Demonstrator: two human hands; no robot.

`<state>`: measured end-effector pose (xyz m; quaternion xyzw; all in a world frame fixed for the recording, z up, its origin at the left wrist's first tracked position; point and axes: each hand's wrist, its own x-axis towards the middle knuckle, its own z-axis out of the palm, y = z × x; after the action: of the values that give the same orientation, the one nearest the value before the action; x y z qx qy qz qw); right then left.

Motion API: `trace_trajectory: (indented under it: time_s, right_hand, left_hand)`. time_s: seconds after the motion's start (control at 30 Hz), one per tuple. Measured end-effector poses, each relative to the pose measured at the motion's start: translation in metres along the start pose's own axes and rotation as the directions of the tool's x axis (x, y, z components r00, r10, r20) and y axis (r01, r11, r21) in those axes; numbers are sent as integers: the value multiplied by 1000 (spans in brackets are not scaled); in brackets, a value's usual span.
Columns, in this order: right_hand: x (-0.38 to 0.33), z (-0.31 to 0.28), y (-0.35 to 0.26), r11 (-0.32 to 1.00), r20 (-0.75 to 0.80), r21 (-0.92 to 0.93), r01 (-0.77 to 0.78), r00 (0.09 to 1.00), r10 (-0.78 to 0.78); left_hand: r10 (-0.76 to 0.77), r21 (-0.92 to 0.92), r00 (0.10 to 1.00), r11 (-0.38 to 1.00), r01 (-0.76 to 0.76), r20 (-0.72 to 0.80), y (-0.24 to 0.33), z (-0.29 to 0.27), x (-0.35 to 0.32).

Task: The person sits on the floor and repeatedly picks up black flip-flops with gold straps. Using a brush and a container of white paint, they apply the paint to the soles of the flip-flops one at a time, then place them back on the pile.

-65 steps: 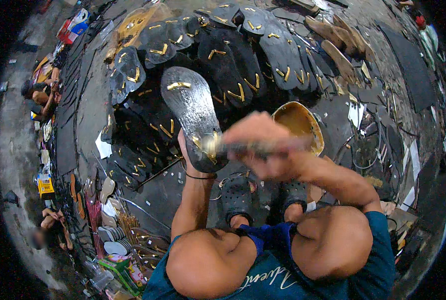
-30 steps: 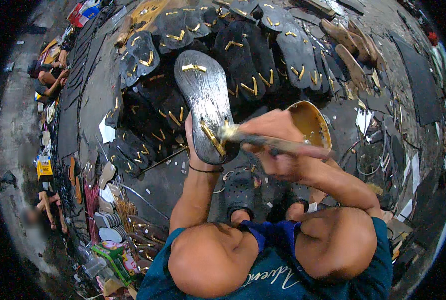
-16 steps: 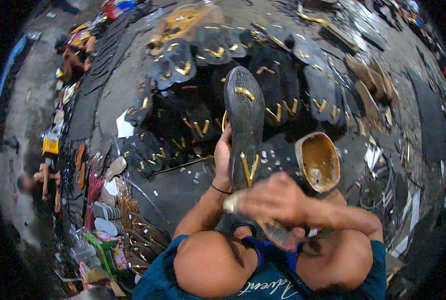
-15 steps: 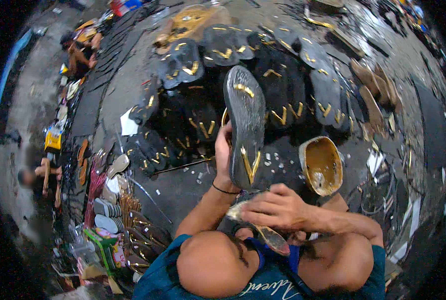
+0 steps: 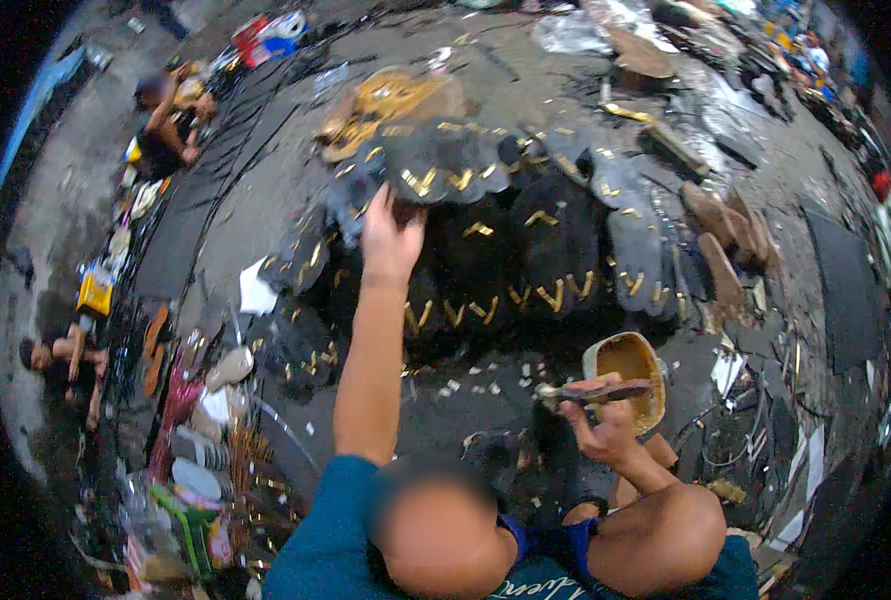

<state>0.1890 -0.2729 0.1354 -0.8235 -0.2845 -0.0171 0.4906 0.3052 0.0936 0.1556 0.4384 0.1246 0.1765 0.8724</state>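
Note:
My left hand [image 5: 394, 240] stretches forward to the far row of dark sandal soles, its fingers closed around the near end of one grey-black sandal sole [image 5: 418, 165] with gold strap ends showing in a V. Part of the fingers is hidden at its edge. In my right hand [image 5: 606, 425], low and to the right, is a brush [image 5: 606, 390] with a worn wooden handle, its bristles pointing left. Just behind the brush stands a pale tub [image 5: 660, 368] holding yellow-brown paste. Several black soles [image 5: 476, 255] lie in an arc, gold pieces on them.
A yellow-stained board [image 5: 396, 100] lies beyond the soles. Brown shoe soles [image 5: 726, 240] are at the right, near a dark flat sheet [image 5: 846, 290]. White scraps dot the ground before me. Packages and bundles crowd the left, where two other people sit.
My left hand has let go of the raised sole and reached forward to another in the far row. My right hand has moved right with the brush, close to the tub.

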Motion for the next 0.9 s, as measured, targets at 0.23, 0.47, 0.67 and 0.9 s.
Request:
trace_trajectory:
  time_s: [0.23, 0.47, 0.67, 0.9]
  right_hand:
    - [-4, -13, 23, 979, -35, 67, -190, 981, 193]
    - [5, 7, 43, 997, 47, -50, -64, 997, 66]
    - [-3, -4, 53, 991, 20, -107, -75, 997, 78]
    - [4, -18, 47, 967, -12, -207, -150, 988, 151]
  left_hand:
    - [429, 928, 850, 335, 164, -305, 2, -140, -240]
    - [284, 695, 907, -583, 421, -312, 9, -198, -367]
    - [144, 772, 934, -528, 353, -328, -61, -152, -333]
    - [373, 302, 495, -468, 831, -785, 14, -242, -393]
